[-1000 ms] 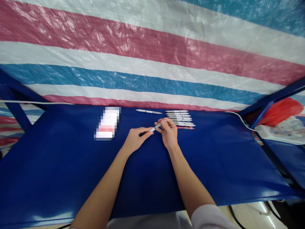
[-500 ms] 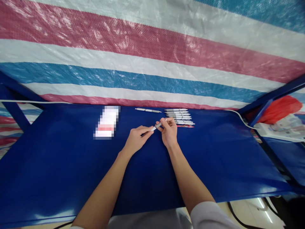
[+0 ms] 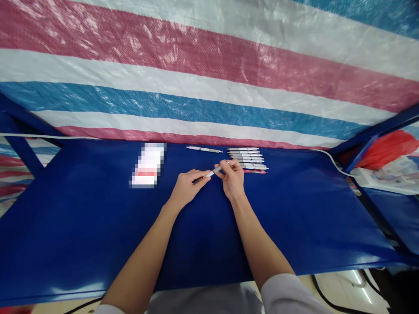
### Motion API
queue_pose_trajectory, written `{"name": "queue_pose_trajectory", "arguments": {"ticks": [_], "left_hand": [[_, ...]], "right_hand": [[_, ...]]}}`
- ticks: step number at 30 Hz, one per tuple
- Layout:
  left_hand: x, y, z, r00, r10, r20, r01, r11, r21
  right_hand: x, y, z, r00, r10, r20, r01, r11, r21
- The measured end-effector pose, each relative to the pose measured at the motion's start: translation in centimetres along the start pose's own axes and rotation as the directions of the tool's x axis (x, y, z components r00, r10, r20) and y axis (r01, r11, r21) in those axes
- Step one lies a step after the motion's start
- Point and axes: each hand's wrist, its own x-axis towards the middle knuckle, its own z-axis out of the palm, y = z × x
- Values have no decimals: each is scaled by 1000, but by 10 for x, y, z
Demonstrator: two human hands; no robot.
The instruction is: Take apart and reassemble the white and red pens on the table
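Observation:
Between my two hands a white and grey pen (image 3: 211,173) is held at a slant above the blue table. My left hand (image 3: 188,186) pinches its lower left end between thumb and fingertips. The fingers of my right hand (image 3: 231,178) are closed round its grey upper right part, which they partly cover. Just behind and right of my right hand lies a row of several white and grey pens (image 3: 245,155), side by side. A red pen (image 3: 257,171) lies at the near side of that row. Another white pen (image 3: 204,149) lies alone near the table's back edge.
A blurred-out white and red rectangle (image 3: 147,165) lies left on the blue table (image 3: 98,226). Striped plastic sheeting (image 3: 196,78) hangs behind. On the right are a white cable (image 3: 334,164), a blue frame bar (image 3: 376,135) and a red plastic bag (image 3: 389,148).
Both hands keep their hold on the pen, with almost no movement. The view has shifted very slightly; the pens on the table lie as before.

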Motion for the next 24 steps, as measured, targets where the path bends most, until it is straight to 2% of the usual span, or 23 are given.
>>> {"name": "queue_pose_trajectory", "arguments": {"ticks": [2,4,6,8,11,14,16,18,21,23,24], "left_hand": [[-1,-3,3,990,118,-71,-112,990,87],[-1,-3,4,986,141,-85,-131,985,109],[0,-1,1,996,70,-55,-67,996,60],[1,2,-3,998,-56,14,57,998,-32],[2,6,-9,969,-194,154,216,966,-144],[2,10,-13,943,-227,242,274,944,-185],[2,11,-13,939,-231,256,281,942,-182],[1,10,-9,959,-196,205,227,963,-142],[-1,5,-3,999,-21,44,21,1000,-11],[-2,2,1,997,81,-20,-80,995,64],[-2,1,2,995,96,-31,-94,993,75]], "right_hand": [[0,1,1,1000,6,-23,-6,1000,-10],[0,0,1,1000,8,-17,-8,999,-34],[-1,-1,1,1000,4,12,-3,999,-50],[-2,-2,0,998,-3,55,6,998,-58],[-1,-3,-2,995,-14,103,20,998,-63],[-1,-2,-4,995,-12,103,15,999,-35],[0,-1,-4,996,1,95,0,1000,-8],[0,0,-2,997,4,76,-5,1000,13],[0,1,0,1000,-11,5,11,1000,14],[-1,1,2,999,-16,-33,16,1000,5],[-1,0,2,999,-14,-36,14,1000,5]]}}
